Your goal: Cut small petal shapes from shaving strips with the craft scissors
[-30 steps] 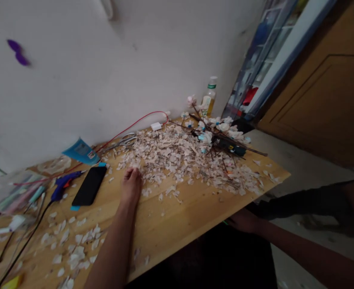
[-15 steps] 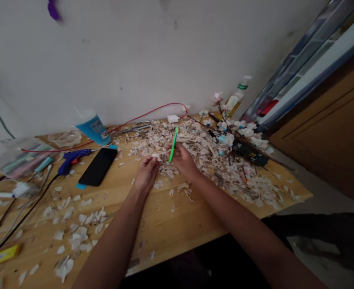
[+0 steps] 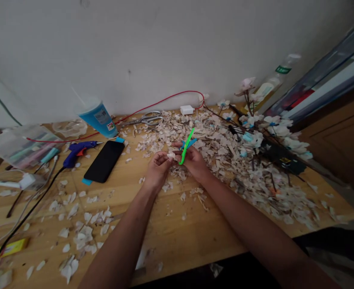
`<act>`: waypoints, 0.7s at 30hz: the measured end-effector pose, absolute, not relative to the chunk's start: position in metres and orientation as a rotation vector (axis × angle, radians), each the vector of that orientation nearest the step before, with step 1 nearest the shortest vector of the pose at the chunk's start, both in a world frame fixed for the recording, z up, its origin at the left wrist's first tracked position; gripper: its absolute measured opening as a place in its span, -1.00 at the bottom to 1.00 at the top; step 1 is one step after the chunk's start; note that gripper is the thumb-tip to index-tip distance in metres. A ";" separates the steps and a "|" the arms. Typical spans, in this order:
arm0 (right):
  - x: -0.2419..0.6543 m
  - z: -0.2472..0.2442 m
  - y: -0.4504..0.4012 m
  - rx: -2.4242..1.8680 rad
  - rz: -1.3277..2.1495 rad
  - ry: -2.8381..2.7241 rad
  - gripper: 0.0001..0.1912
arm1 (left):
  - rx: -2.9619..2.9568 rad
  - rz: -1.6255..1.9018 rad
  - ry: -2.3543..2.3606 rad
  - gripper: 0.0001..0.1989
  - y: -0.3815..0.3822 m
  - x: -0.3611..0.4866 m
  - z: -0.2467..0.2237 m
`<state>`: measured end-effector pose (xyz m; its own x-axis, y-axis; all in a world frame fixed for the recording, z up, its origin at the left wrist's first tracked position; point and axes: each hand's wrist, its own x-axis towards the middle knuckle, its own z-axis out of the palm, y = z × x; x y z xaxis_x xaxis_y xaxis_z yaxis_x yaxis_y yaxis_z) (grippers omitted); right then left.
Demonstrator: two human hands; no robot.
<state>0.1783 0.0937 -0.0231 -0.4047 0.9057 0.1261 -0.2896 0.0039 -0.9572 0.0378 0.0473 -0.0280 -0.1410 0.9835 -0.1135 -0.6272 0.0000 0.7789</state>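
Over the middle of the table, my left hand (image 3: 158,168) pinches a pale, dry petal (image 3: 171,155) between thumb and fingertips. Right beside it, my right hand (image 3: 195,162) is closed on a small green-and-blue tool (image 3: 188,145). Its green and blue arms cross like scissors, though its working end is hard to make out. The fingertips of both hands nearly meet around the petal. Behind and to the right of them spreads a heap of loose pale petals (image 3: 219,154).
Leftward lie a black phone (image 3: 104,161), a blue glue gun (image 3: 77,152) and a plastic bag (image 3: 23,146); a blue cup (image 3: 100,119) stands behind. Metal scissors (image 3: 149,118) and a white block (image 3: 187,109) sit near the wall. Flower branches (image 3: 273,126) and a bottle (image 3: 273,86) are right.
The view has shifted, so the table things appear displaced. In my right hand the tool has turned, and its blue arm now shows spread from the green one. My left hand still pinches the petal.
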 end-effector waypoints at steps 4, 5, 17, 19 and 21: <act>0.182 -0.028 0.098 -0.718 1.538 -1.299 -0.58 | 0.561 1.552 0.872 -0.60 0.049 0.038 -0.031; 0.183 -0.029 0.099 -0.730 1.519 -1.291 -0.58 | 0.556 1.567 0.875 -0.61 0.050 0.038 -0.031; 0.181 -0.031 0.098 -0.739 1.609 -1.285 -0.50 | 0.561 1.594 0.877 -0.57 0.049 0.038 -0.027; 0.181 -0.030 0.098 -0.753 1.590 -1.342 -0.49 | 0.588 1.584 0.889 -0.58 0.048 0.039 -0.028; 0.182 -0.029 0.097 -0.761 1.575 -1.393 -0.50 | 0.606 1.573 0.890 -0.59 0.048 0.039 -0.028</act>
